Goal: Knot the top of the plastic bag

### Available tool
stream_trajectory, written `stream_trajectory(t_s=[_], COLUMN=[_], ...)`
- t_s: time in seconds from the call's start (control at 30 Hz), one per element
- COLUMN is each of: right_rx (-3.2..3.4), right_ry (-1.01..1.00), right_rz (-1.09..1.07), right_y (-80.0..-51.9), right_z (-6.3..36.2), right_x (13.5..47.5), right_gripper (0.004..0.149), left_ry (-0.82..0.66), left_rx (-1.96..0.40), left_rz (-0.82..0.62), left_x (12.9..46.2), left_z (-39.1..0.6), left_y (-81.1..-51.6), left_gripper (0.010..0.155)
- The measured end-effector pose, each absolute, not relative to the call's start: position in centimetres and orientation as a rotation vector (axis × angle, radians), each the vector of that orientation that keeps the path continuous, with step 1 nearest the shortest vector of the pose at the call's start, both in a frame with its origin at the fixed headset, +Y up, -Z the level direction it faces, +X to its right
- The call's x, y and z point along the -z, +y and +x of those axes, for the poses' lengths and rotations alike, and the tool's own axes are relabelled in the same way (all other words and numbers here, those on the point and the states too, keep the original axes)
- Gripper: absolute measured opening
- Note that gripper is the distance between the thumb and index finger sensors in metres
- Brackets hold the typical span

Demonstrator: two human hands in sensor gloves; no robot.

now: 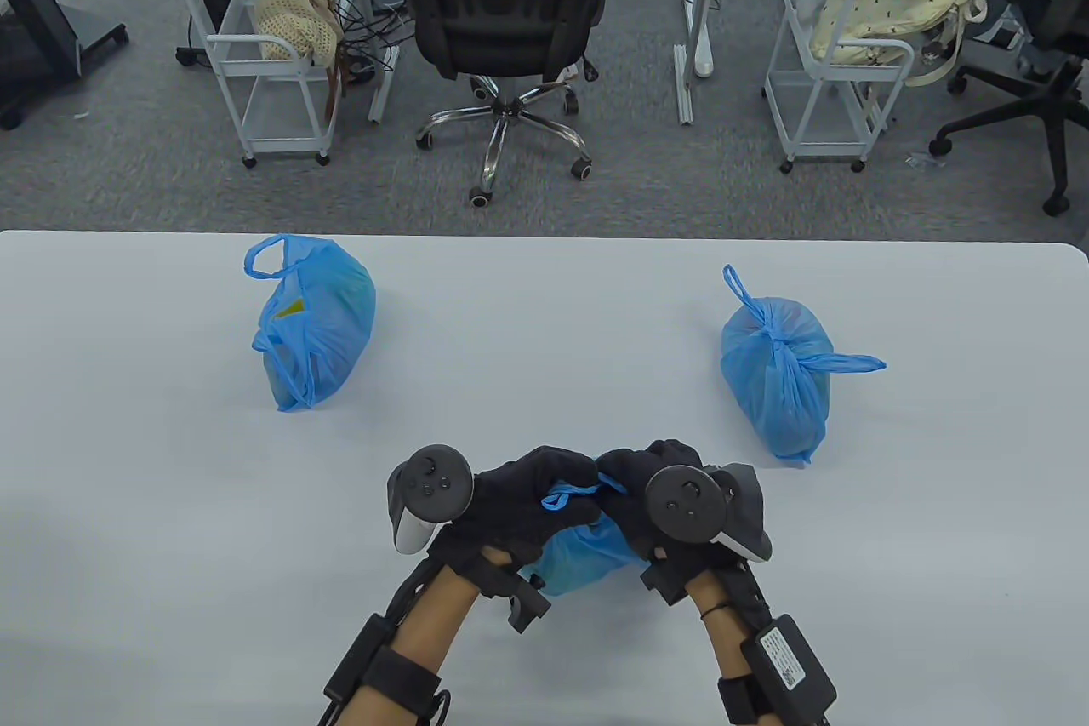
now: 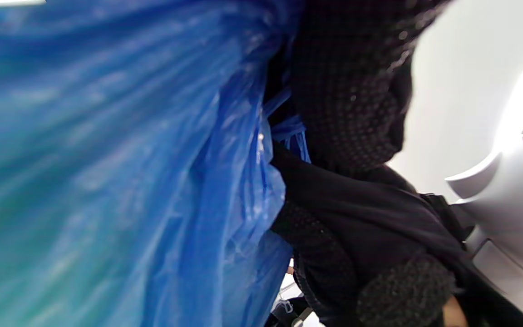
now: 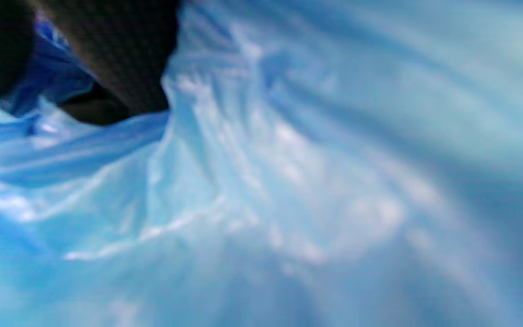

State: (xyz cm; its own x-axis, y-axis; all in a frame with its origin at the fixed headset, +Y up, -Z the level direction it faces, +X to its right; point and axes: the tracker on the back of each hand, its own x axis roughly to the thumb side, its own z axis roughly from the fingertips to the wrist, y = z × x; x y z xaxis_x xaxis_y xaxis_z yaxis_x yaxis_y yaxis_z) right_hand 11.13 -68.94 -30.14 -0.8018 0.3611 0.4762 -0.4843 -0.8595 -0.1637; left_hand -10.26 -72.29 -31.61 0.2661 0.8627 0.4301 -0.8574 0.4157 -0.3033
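A blue plastic bag [image 1: 583, 557] lies on the white table [image 1: 544, 385] near the front edge, mostly hidden under my two hands. My left hand [image 1: 532, 505] and my right hand [image 1: 634, 492] meet over its top and both grip the bag's handles [image 1: 578, 494], of which a thin blue loop shows between the fingers. In the left wrist view the bag [image 2: 120, 181] fills the left side and black gloved fingers [image 2: 352, 100] hold bunched plastic. In the right wrist view the bag [image 3: 311, 190] fills the frame, with gloved fingers [image 3: 120, 54] at top left.
An untied blue bag [image 1: 315, 322] with loose handles lies at the left back of the table. A knotted blue bag [image 1: 778, 373] lies at the right. Beyond the table's far edge stand an office chair [image 1: 502, 20] and two white carts.
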Motion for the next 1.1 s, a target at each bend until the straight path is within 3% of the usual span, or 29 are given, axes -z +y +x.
stream_trajectory(t_s=[0.17, 0.43, 0.53, 0.93, 1.1], right_rx=[-2.596, -2.443, -2.396, -2.263, -2.327], right_ry=[-0.365, -0.168, -0.126, -0.001, -0.018], right_rz=[0.643, 0.590, 0.585, 0.498, 0.462], right_y=[-68.8, -69.4, -69.5, -70.1, -70.0], right_z=[10.4, 11.9, 12.1, 12.8, 12.5], right_x=[30.0, 30.7, 30.9, 31.5, 31.4], right_gripper=[0.039, 0.047, 0.047, 0.046, 0.056], left_ry=[-0.513, -0.525, -0.502, -0.474, -0.506], left_rx=[-1.144, -0.657, -0.594, -0.576, -0.676], left_rz=[0.091, 0.357, 0.408, 0.529, 0.476], left_x=[31.4, 29.9, 29.6, 28.9, 29.2], left_z=[-10.5, -9.8, -9.6, -9.7, -9.8], left_y=[-72.0, -70.9, -70.6, -70.4, -70.5], left_gripper=[0.036, 0.036, 0.035, 0.035, 0.035])
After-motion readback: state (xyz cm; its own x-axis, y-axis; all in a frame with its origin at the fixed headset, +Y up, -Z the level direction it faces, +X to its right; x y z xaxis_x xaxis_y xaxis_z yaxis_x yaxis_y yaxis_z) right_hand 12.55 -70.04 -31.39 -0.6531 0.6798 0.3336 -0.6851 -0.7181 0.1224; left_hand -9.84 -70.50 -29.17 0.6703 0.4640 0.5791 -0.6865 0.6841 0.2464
